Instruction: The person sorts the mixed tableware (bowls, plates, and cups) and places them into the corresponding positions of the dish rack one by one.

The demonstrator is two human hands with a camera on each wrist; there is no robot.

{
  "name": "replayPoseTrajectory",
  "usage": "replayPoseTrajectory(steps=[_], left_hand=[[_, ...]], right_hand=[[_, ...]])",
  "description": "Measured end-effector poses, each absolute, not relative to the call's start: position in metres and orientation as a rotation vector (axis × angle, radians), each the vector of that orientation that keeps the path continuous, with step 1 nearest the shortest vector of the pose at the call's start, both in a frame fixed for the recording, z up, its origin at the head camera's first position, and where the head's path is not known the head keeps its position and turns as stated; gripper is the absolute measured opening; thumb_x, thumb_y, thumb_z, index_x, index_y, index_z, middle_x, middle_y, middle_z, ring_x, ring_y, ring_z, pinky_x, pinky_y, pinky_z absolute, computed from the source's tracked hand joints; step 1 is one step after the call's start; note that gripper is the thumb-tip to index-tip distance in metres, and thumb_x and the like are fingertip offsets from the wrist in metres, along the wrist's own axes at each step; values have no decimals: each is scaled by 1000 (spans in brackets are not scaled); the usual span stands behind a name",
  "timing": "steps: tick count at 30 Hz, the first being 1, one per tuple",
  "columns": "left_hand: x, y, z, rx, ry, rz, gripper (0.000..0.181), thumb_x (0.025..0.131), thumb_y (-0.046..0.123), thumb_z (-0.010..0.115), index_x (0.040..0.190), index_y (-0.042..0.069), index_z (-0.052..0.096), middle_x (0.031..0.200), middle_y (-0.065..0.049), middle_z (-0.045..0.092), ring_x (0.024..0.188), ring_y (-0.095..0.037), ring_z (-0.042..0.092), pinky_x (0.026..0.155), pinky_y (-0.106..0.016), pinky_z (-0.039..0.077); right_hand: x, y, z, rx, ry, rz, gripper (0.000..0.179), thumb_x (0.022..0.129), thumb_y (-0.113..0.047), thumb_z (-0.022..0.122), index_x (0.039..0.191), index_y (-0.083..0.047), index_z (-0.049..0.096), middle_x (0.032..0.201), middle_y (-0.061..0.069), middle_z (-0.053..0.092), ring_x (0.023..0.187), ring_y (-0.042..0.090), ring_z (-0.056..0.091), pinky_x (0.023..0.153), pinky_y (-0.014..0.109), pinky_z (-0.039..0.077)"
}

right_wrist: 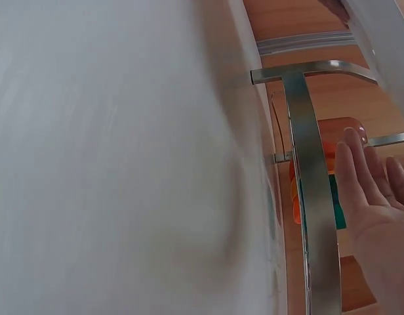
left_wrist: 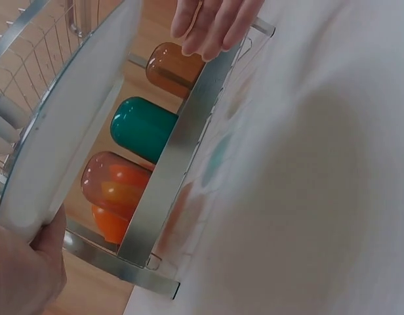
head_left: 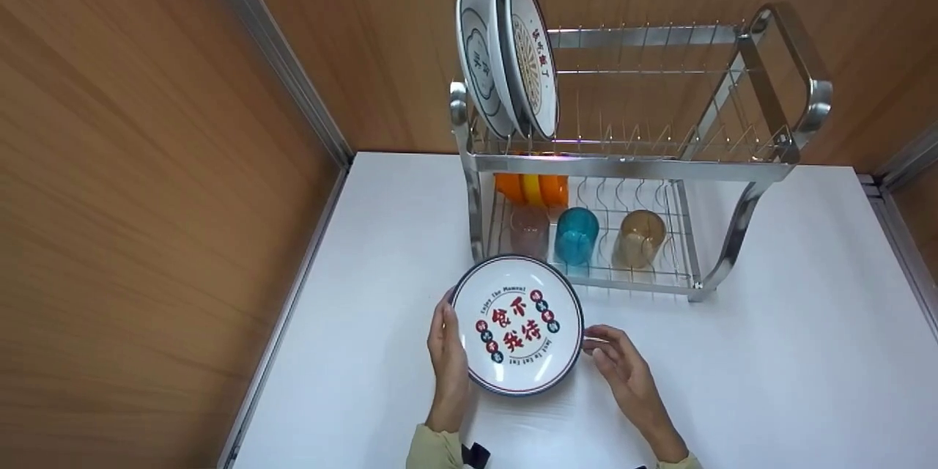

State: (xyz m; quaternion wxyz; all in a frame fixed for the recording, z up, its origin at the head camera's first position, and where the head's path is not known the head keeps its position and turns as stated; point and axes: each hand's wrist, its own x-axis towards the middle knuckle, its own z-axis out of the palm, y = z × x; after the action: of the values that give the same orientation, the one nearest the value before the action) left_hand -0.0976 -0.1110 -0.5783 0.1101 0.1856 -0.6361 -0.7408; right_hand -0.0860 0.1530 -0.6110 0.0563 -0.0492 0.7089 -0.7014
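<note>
A white plate (head_left: 519,326) with a dark blue rim and red and black lettering is held above the table, in front of the dish rack. My left hand (head_left: 448,355) grips its left edge; the left wrist view shows the thumb side of that hand (left_wrist: 35,272) at the plate's lower end. Close to the plate's right rim is my right hand (head_left: 624,374), its fingers loosely extended. Seen from the right wrist, this hand (right_wrist: 376,203) holds nothing, and a gap separates it from the plate (right_wrist: 389,49).
A two-tier metal dish rack (head_left: 634,167) stands against the wooden back wall. Several plates (head_left: 531,58) lean upright at its upper left. Below are a pink cup (head_left: 529,231), a blue cup (head_left: 577,234), an amber cup (head_left: 642,236) and orange items (head_left: 546,189).
</note>
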Motion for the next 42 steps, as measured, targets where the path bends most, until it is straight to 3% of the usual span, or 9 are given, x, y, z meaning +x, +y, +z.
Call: replayPoseTrajectory(steps=[6, 15, 18, 23, 28, 32, 35, 38, 42], left_hand=[[-96, -100, -576, 529, -1892, -2197, 56, 111, 46, 36, 156, 13, 42, 155, -3, 50, 147, -21, 40, 119, -30, 31], [-93, -87, -572, 433, -1939, -2187, 54, 113, 40, 35, 157, 11, 39, 154, -6, 51, 145, -23, 44, 117, -27, 34], [-92, -82, -571, 426, -1947, -2186, 53, 113, 39, 35, 157, 9, 39, 154, -7, 51, 145, -24, 44, 117, -28, 34], [-92, -75, -567, 442, -1935, -2214, 54, 112, 40, 36, 157, 10, 40, 156, -8, 49, 148, -25, 40, 119, -30, 31], [-91, -70, -559, 466, -1940, -2257, 58, 112, 44, 35, 158, 10, 37, 158, -8, 46, 151, -27, 34, 123, -38, 26], [-90, -67, -549, 471, -1928, -2292, 61, 112, 45, 35, 160, 8, 34, 159, -9, 44, 151, -28, 34, 123, -41, 26], [-90, -65, -542, 452, -1902, -2309, 60, 112, 44, 36, 160, 8, 33, 158, -10, 45, 149, -28, 37, 122, -40, 28], [-89, -62, -536, 420, -1891, -2302, 58, 112, 42, 36, 159, 8, 34, 156, -11, 47, 146, -28, 41, 120, -39, 31], [-89, -56, -530, 390, -1895, -2282, 54, 113, 38, 36, 158, 9, 35, 154, -12, 48, 143, -29, 46, 118, -41, 36]], right_hand=[[-84, 146, -608, -134, 2162, -2101, 48, 108, -14, 52, 149, 8, 40, 149, 24, 47, 131, 8, 55, 106, 21, 45], [-76, 137, -598, -115, 2175, -2079, 65, 109, -25, 51, 157, 9, 23, 164, 24, 29, 151, 33, 28, 112, 15, 30], [-73, 134, -595, -100, 2200, -2055, 70, 109, -30, 51, 161, 4, 16, 166, 19, 28, 153, 27, 25, 112, 12, 25], [-72, 130, -592, -42, 2175, -2108, 71, 110, -31, 49, 164, -10, 10, 162, 11, 35, 147, 15, 38, 113, 11, 28], [-75, 127, -593, -59, 2267, -2122, 75, 110, -27, 49, 165, -24, -2, 171, 7, 11, 154, 23, 22, 114, 7, 17], [-75, 124, -595, -135, 2421, -2063, 76, 108, -23, 54, 165, -25, 5, 170, 9, 10, 152, 28, 24, 115, 7, 15], [-75, 123, -597, -208, 2601, -1948, 74, 105, -20, 59, 165, -23, 17, 170, 10, 4, 153, 34, 19, 117, 11, 14], [-74, 122, -599, -301, 2803, -1799, 73, 101, -19, 65, 163, -20, 27, 170, 11, -1, 154, 39, 11, 124, 29, 15], [-71, 121, -602, -520, 3003, -1638, 73, 97, -31, 70, 160, -13, 36, 170, 14, 10, 155, 38, 6, 125, 56, 13]])
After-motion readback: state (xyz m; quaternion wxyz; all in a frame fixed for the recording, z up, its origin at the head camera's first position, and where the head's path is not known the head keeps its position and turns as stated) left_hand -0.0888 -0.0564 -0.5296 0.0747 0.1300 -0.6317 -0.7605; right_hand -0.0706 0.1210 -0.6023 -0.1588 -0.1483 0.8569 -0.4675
